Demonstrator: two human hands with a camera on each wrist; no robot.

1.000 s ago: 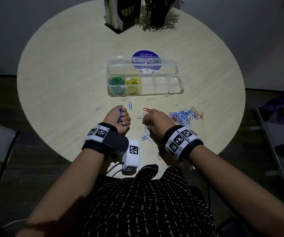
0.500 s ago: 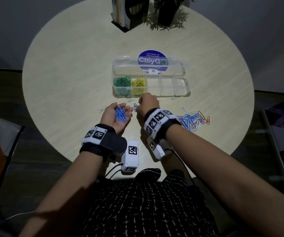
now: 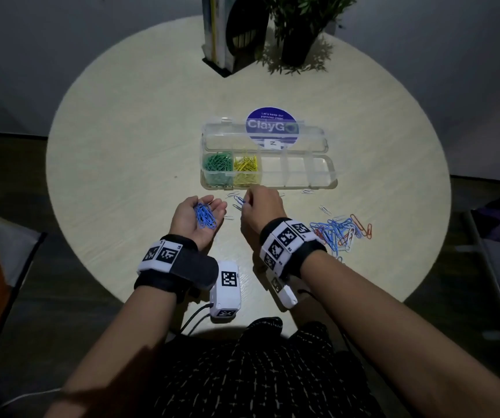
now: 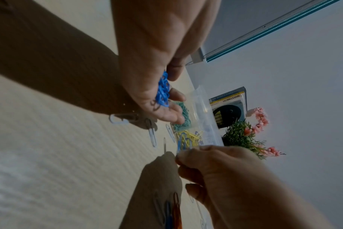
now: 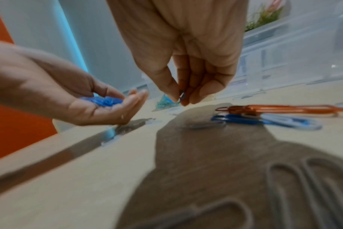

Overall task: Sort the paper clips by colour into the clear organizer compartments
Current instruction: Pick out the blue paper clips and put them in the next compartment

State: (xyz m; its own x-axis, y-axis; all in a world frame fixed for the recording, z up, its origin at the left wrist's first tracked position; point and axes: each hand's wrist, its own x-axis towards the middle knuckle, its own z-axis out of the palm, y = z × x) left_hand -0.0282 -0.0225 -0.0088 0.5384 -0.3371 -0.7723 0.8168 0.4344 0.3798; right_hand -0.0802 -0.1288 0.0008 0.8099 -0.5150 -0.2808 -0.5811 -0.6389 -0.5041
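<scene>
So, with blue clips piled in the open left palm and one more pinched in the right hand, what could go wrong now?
1. The blue clips lie loose on the cupped left hand; a tilt could spill them.
2. The right hand pinches one blue clip lightly; it may slip.
3. Light blue clips in the mixed pile could be confused with dark blue.

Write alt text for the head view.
A left hand cups blue paper clips while the right hand pinches another blue clip before a clear organizer holding green clips and yellow clips.
</scene>
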